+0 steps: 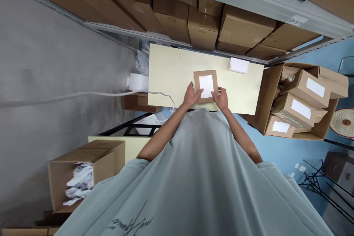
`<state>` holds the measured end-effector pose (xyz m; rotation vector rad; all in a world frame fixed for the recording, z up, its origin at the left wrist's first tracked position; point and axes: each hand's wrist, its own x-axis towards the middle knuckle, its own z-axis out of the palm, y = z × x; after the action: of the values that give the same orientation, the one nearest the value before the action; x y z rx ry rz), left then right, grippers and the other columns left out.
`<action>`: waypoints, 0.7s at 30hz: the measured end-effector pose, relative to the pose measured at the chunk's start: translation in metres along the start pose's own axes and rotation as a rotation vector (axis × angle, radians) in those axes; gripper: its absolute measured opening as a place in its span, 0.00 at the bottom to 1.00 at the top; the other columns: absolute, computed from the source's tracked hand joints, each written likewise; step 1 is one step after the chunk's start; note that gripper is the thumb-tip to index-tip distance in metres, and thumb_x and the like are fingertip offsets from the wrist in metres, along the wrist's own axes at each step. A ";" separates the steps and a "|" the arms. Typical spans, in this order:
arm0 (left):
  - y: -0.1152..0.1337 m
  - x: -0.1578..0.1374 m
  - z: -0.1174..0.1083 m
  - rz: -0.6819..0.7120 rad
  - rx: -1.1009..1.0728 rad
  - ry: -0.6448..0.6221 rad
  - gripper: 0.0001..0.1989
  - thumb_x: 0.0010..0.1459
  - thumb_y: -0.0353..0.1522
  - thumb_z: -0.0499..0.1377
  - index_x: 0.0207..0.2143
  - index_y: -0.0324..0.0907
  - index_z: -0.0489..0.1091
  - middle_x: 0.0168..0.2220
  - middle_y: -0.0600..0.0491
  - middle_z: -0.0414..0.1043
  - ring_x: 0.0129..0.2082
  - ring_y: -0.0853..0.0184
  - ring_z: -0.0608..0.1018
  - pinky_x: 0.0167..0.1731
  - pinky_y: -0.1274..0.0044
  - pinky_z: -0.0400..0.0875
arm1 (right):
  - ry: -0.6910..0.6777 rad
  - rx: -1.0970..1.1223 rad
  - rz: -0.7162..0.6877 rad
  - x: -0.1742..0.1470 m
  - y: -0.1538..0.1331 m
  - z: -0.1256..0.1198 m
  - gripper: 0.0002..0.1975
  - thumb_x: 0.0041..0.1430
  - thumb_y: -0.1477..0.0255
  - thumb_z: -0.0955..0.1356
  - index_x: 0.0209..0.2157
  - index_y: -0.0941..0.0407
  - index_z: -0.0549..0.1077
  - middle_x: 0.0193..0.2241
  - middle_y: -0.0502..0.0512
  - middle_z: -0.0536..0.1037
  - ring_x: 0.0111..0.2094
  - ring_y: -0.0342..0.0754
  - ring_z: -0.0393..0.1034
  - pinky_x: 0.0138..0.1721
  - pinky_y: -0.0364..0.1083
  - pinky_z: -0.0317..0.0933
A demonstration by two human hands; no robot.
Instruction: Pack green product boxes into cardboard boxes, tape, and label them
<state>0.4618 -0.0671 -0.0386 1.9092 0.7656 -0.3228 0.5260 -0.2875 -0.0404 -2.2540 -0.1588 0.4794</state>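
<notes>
A flat brown cardboard box (197, 77) lies at the near side of the pale yellow table (168, 70). On its top is a white label (206, 84) with a small orange mark. My left hand (191, 95) grips the box's left edge, its thumb on the label's lower left. From the other side, my right hand (221, 98) holds the right edge, with the thumb at the label's lower right corner. The fingers under the box are partly hidden. Farther back on the table, to the right, lies a small white box (238, 65).
A shelf with cardboard boxes (203, 27) runs above the table's far side. Right of the table stands a large open carton (265, 99) holding several labelled boxes. At left are a white roll (138, 82), a white cable (110, 94) and a carton (110, 162) with crumpled paper.
</notes>
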 end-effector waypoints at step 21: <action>0.048 0.051 -0.007 -0.050 0.055 0.241 0.25 0.74 0.43 0.61 0.68 0.45 0.71 0.58 0.39 0.75 0.57 0.46 0.81 0.60 0.59 0.77 | 0.039 -0.060 0.070 0.109 -0.044 0.024 0.27 0.72 0.57 0.73 0.66 0.50 0.68 0.58 0.64 0.73 0.61 0.65 0.73 0.63 0.67 0.74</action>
<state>0.5306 -0.0558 -0.0284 2.0058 0.9728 -0.1464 0.6190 -0.2123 -0.0536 -2.3319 -0.0746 0.4729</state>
